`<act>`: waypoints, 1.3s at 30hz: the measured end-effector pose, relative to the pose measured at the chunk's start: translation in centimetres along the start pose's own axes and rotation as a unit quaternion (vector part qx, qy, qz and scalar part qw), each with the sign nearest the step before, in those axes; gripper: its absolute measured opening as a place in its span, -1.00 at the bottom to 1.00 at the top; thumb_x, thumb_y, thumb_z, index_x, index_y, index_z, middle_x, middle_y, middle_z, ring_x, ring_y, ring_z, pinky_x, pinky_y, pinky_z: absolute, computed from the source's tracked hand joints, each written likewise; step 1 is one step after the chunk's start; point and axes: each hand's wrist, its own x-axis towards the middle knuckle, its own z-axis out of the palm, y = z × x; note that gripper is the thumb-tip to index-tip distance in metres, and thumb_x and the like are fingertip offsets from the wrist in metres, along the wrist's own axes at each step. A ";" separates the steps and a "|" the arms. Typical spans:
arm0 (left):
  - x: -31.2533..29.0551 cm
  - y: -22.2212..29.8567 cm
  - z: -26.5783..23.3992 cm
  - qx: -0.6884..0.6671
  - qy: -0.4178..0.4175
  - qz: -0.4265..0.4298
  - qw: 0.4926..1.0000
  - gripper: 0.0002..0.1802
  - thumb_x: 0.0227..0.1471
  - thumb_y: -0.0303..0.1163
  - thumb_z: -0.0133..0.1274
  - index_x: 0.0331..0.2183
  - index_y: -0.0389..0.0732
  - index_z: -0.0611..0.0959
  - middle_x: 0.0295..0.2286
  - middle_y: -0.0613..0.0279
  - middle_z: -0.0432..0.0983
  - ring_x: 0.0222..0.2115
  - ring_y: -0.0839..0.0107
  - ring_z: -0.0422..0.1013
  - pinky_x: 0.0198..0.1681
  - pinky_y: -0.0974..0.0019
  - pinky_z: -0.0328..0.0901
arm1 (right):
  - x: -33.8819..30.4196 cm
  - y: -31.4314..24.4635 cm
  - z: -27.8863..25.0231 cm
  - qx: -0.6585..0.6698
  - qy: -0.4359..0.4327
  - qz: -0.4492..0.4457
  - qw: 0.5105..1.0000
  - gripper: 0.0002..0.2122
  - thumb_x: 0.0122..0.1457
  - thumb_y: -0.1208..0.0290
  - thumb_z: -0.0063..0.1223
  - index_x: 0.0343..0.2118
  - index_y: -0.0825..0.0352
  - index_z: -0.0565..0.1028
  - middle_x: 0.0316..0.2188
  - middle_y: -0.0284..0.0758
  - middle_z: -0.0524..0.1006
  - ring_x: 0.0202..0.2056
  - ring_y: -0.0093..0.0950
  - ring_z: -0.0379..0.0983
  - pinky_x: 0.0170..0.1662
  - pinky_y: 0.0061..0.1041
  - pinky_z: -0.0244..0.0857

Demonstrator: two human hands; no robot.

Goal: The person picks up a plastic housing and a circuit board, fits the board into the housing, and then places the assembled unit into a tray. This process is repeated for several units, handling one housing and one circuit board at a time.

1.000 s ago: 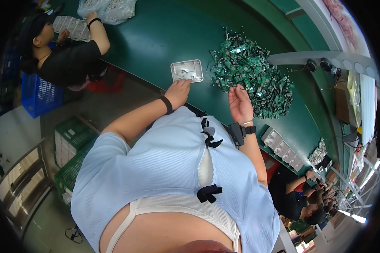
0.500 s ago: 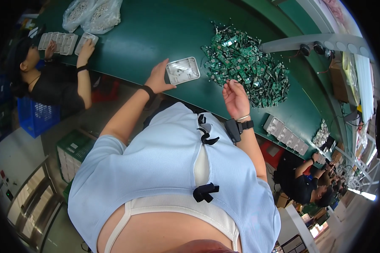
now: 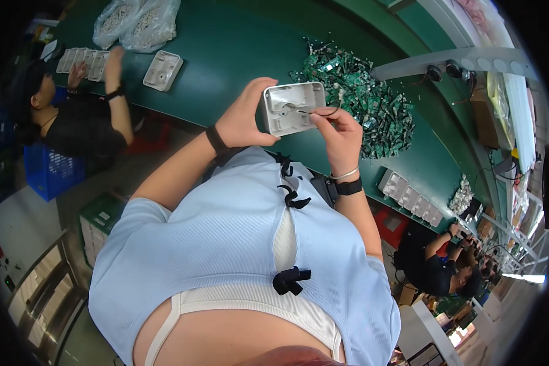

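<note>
My left hand (image 3: 245,117) grips a white plastic housing (image 3: 294,91) by its left side, thumb at the near edge and fingers at the far edge. The housing is an open, shallow box with moulded ribs and posts inside. Over its right side, my right hand (image 3: 340,135) pinches a thin dark wire (image 3: 330,113), whose end reaches into the box. Whether a small part hangs on that wire is too small to tell. Just beyond my right hand lies a heap of green circuit boards (image 3: 372,104).
On the green bench (image 3: 219,49), another white housing (image 3: 163,71) lies to the left, near a co-worker (image 3: 73,131) and a row of housings (image 3: 82,63). Bags of small parts (image 3: 137,24) stand behind. More housings (image 3: 410,198) line the right edge. A grey metal arm (image 3: 421,66) spans the far right.
The housing in my left hand has come up and to the right. My right hand has moved left from the board heap to the box. The co-worker has let go of a housing.
</note>
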 end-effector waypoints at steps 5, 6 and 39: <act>1.4 4.1 1.3 -0.061 0.002 -0.029 0.998 0.13 -0.41 -0.38 0.45 0.23 -0.23 0.27 0.14 0.01 0.30 0.18 0.12 0.29 0.28 0.15 0.16 | 0.1 -1.9 -0.7 -0.127 -0.032 -0.087 0.988 -0.92 0.13 0.65 0.27 -0.31 0.39 0.63 -0.29 -0.35 0.64 -0.31 -0.65 0.51 -0.20 -0.67 0.35; 1.5 4.5 1.6 -0.066 0.005 -0.032 0.997 0.13 -0.40 -0.38 0.45 0.24 -0.23 0.26 0.16 0.02 0.30 0.18 0.13 0.29 0.27 0.16 0.17 | 0.0 -2.3 -0.9 -0.134 -0.036 -0.093 0.986 -0.92 0.13 0.64 0.28 -0.32 0.38 0.64 -0.29 -0.36 0.64 -0.32 -0.66 0.50 -0.22 -0.67 0.34; 3.3 9.5 6.3 -0.036 0.016 0.018 0.999 0.14 -0.33 -0.45 0.38 0.29 -0.14 0.17 0.23 0.08 0.21 0.18 0.16 0.30 0.22 0.15 0.25 | -0.8 -3.5 -4.5 -0.387 -0.002 -0.388 0.837 -0.89 -0.03 0.57 0.32 -0.41 0.29 0.61 -0.44 -0.32 0.61 -0.44 -0.37 0.51 -0.35 -0.45 0.39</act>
